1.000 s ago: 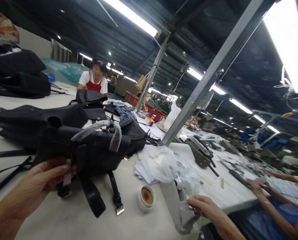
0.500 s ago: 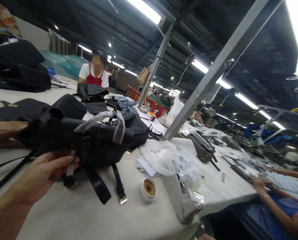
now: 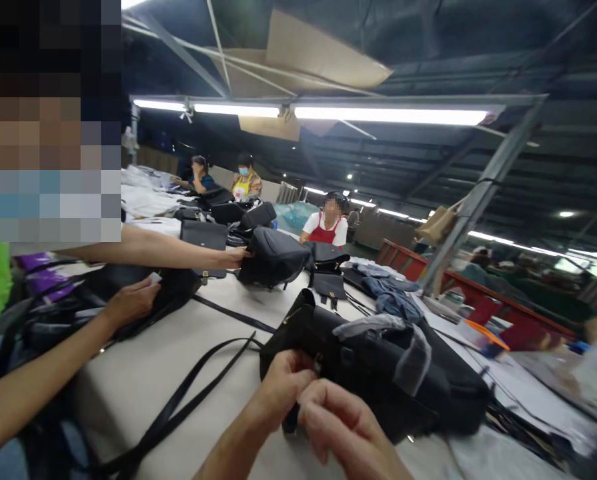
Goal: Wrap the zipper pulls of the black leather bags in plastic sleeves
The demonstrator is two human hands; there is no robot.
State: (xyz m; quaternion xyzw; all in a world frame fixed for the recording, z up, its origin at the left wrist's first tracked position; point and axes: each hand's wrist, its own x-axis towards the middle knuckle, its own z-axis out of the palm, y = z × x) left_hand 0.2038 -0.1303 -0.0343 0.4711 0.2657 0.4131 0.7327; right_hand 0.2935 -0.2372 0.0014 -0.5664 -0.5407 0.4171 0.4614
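Head view: right hand (image 3: 345,423) partly hides the black bag (image 3: 373,373).

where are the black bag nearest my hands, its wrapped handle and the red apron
black bag (image 3: 365,375), head view: body, below the handle
wrapped handle (image 3: 420,360), head view: wrapping, picture-right side
red apron (image 3: 327,234), head view: chest part

The bag (image 3: 371,370) is plain black, its handle wrapping (image 3: 414,365) milky white, the tabletop (image 3: 223,380) cream. A red apron (image 3: 327,235) covers a white shirt (image 3: 342,231), a yellow apron (image 3: 241,188) a patterned top (image 3: 255,185) (mottled brownish-orange); the crumpled cloth (image 3: 391,297) is blue-grey.
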